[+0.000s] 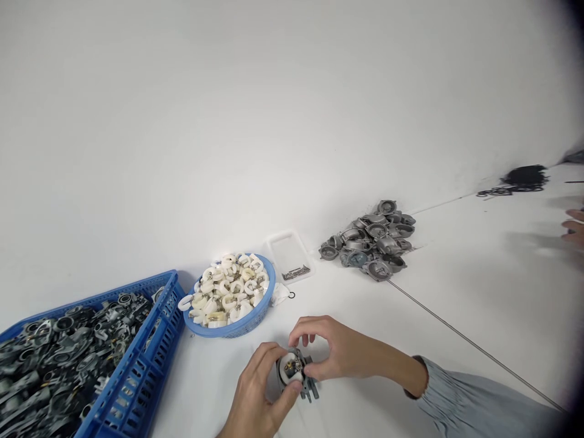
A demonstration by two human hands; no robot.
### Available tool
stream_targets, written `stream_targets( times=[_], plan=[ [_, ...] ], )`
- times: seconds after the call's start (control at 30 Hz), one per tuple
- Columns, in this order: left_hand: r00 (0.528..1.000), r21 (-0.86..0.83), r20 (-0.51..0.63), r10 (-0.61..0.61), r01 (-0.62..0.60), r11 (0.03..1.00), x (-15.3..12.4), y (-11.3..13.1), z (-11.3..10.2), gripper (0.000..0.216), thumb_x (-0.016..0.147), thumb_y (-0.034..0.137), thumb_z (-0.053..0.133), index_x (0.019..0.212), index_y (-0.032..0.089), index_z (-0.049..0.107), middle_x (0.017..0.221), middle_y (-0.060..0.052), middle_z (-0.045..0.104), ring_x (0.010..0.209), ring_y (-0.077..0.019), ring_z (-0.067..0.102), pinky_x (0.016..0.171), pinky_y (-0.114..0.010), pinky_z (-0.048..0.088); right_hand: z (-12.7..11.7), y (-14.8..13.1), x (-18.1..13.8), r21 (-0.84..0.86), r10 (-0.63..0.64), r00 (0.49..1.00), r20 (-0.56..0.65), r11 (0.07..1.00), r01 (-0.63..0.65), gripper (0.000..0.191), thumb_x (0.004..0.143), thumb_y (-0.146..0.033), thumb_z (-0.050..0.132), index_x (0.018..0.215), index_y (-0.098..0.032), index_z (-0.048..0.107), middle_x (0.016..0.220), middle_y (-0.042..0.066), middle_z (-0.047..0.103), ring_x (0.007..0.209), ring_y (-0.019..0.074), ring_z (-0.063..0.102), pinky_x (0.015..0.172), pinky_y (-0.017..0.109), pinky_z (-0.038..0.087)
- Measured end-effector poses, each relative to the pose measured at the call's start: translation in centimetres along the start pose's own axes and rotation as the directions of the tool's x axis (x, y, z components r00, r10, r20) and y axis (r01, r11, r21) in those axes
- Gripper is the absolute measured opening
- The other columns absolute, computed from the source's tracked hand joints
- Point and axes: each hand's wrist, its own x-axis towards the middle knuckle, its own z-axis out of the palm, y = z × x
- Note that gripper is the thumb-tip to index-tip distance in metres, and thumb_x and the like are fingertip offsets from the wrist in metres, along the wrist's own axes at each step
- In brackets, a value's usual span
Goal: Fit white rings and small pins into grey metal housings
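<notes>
A small grey metal body point(311, 389) is held low in the middle of the view, just above or on the white table point(479, 286); which of the two cannot be told. A white ring-shaped piece point(283, 372) is seen inside this body, with some brass-coloured details at its centre. By the left hand point(256, 390) the body is gripped at its left side, the thumb being placed at the near edge and the fingers at the far edge. The right hand point(335, 350) is bent over the other side, its thumb and forefinger curved and brought to the part, with a gap left between them; whether some tiny thing is pinched there cannot be told. The right forearm is covered by a grey-blue sleeve point(469, 389). Beyond the hands, a round blue basket point(255, 317) is filled with white pieces point(228, 286), and beside it some small metal pins point(296, 272) are kept in a white tray point(286, 250). At the left, a blue crate point(134, 348) is loaded with dark metal parts point(64, 359). Grey metal cups point(378, 231) are heaped farther right, near a thin rod point(456, 331). At the right edge, another person's hand point(575, 228) is partly seen.
</notes>
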Motion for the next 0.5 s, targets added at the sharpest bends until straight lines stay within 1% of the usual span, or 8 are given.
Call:
stream_targets(
  times=[0.17,0.23,0.33,0.5],
  plan=[
    [1.0,0.005,0.009,-0.003,0.003,1.0,-0.03,0.4,-0.2,0.027,0.101,0.035,0.067,0.126,0.025,0.067,0.119,-0.011,0.071,0.103,-0.0261,0.071,0.088,-0.037,0.06,0.61,0.31,-0.1,-0.001,-0.052,0.997,-0.051,0.999,0.052,0.034,0.077,-0.018,0.077,0.11,-0.026,0.077,0.106,0.003,0.073,0.099,0.0231,0.063,0.095,0.035,0.048],
    [1.0,0.006,0.011,-0.003,0.003,1.0,0.0,0.6,-0.28,0.025,0.101,0.033,0.067,0.125,0.025,0.067,0.118,-0.01,0.071,0.102,-0.025,0.071,0.087,-0.035,0.06,0.72,0.34,-0.15,-0.01,-0.069,0.996,-0.053,0.998,0.069,0.034,0.078,-0.018,0.074,0.111,-0.026,0.077,0.104,0.002,0.074,0.099,0.0232,0.064,0.095,0.036,0.049],
    [1.0,0.002,0.012,-0.006,0.006,1.0,0.05,0.68,-0.31,0.025,0.101,0.033,0.068,0.124,0.026,0.067,0.118,-0.009,0.071,0.103,-0.0248,0.071,0.087,-0.034,0.06,0.74,0.19,-0.18,-0.035,-0.073,0.996,-0.046,0.997,0.072,0.033,0.079,-0.019,0.071,0.11,-0.027,0.076,0.105,0.002,0.073,0.098,0.023,0.064,0.094,0.035,0.05],
    [1.0,-0.019,0.026,-0.004,0.004,1.0,0.04,0.44,-0.21,0.026,0.102,0.033,0.066,0.126,0.024,0.065,0.119,-0.01,0.069,0.105,-0.0252,0.069,0.09,-0.036,0.058,0.76,-0.1,-0.15,-0.048,-0.08,0.995,-0.062,0.996,0.077,0.035,0.076,-0.016,0.071,0.109,-0.027,0.075,0.103,0.001,0.072,0.096,0.0213,0.063,0.093,0.033,0.049]
  ],
)
